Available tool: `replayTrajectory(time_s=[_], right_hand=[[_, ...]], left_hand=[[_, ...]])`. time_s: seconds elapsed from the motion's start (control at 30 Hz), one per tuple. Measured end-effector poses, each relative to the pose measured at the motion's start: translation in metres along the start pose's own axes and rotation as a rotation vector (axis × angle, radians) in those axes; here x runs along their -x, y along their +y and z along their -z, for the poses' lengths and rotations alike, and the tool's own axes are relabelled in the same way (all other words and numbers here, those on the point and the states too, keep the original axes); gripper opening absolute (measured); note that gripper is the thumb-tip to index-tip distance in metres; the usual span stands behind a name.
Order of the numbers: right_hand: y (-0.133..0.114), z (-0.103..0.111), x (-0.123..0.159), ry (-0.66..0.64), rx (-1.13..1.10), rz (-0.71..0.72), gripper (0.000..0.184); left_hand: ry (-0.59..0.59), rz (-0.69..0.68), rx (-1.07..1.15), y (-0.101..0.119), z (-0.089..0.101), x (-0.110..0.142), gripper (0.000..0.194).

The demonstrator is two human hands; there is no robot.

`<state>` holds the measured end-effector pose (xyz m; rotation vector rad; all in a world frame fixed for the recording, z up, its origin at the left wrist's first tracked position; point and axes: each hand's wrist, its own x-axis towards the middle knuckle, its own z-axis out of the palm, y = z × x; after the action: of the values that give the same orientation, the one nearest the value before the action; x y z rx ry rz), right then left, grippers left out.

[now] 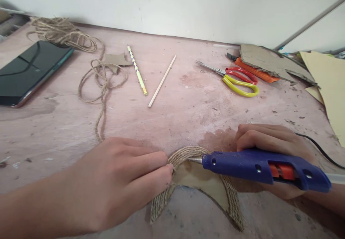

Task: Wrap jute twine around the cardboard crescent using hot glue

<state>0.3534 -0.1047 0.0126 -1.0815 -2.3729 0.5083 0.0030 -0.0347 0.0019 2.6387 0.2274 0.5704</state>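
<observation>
A crescent of cardboard [199, 181], wrapped along its outer edge with jute twine [185, 153], lies at the near edge of the table. My left hand [118, 181] rests on its left arm, fingers together and pressing the twine down. My right hand [269, 142] is wrapped round a blue glue gun [258, 167] lying sideways, its metal nozzle [194, 159] pointing left at the twine near my left fingertips. A black cord [320, 149] trails off to the right.
Loose jute twine [99, 77] runs from a bundle [61, 32] at back left. A dark phone [27, 70], small cardboard star [117, 59], striped pencil [137, 70], wooden stick [161, 81], red-yellow scissors [237, 79], orange cutter [256, 72] and cardboard scraps [272, 61] lie around.
</observation>
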Motion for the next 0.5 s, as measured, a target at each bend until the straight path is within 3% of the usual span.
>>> replayTrajectory(time_s=[0.33, 0.5], right_hand=[[0.005, 0.009, 0.006, -0.039, 0.057, -0.002, 0.019], [0.004, 0.011, 0.002, -0.008, 0.141, 0.027, 0.033]], left_hand=[[0.028, -0.026, -0.018, 0.000, 0.001, 0.001, 0.029], [0.032, -0.019, -0.024, -0.001, -0.003, 0.000, 0.029]])
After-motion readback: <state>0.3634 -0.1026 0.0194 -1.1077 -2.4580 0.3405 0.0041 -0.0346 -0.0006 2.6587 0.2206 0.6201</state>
